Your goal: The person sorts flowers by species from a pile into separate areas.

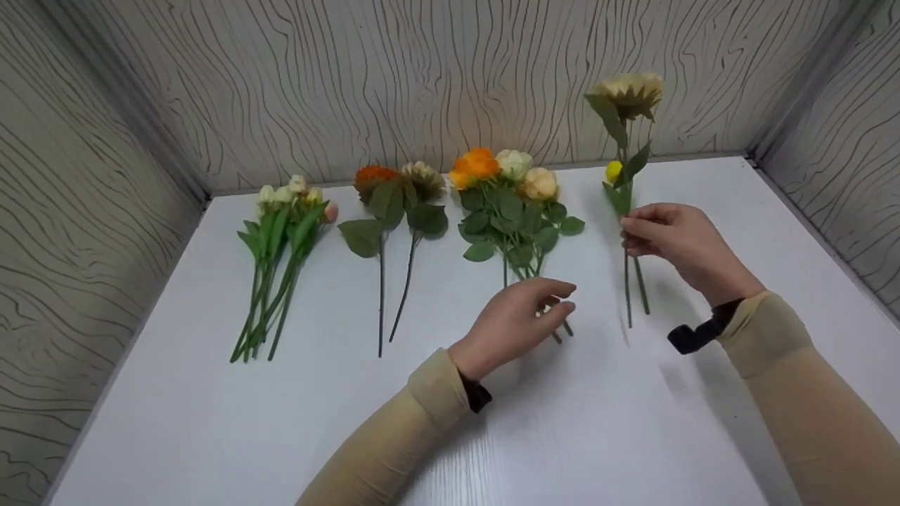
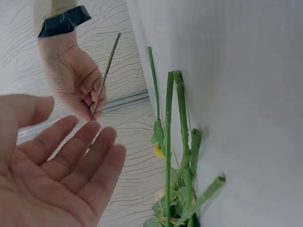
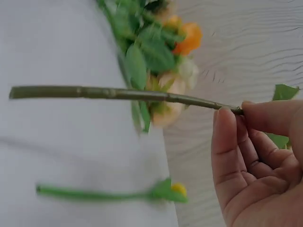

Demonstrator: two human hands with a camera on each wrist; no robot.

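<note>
My right hand (image 1: 682,242) pinches the stem of a cream, wide-headed flower (image 1: 633,98) between thumb and fingers. Its bloom is raised, facing away, and the bare stem end (image 3: 137,96) sticks out past my fingertips. Beneath it a yellow tulip (image 1: 614,172) lies on the table, apart from my hand in the right wrist view. My left hand (image 1: 513,320) hovers with loose, spread fingers over the lower stems (image 2: 182,106) of a bunch of roses. It holds nothing. An orange rose (image 1: 475,167), a white rose (image 1: 514,164) and a peach rose (image 1: 540,183) top that bunch.
Left of the roses lie an orange flower (image 1: 375,177) and a beige flower (image 1: 423,180) on long stems. Farther left is a bunch of pale tulips (image 1: 281,218). The white table (image 1: 211,422) meets wood-patterned walls (image 1: 394,77) at its back and sides.
</note>
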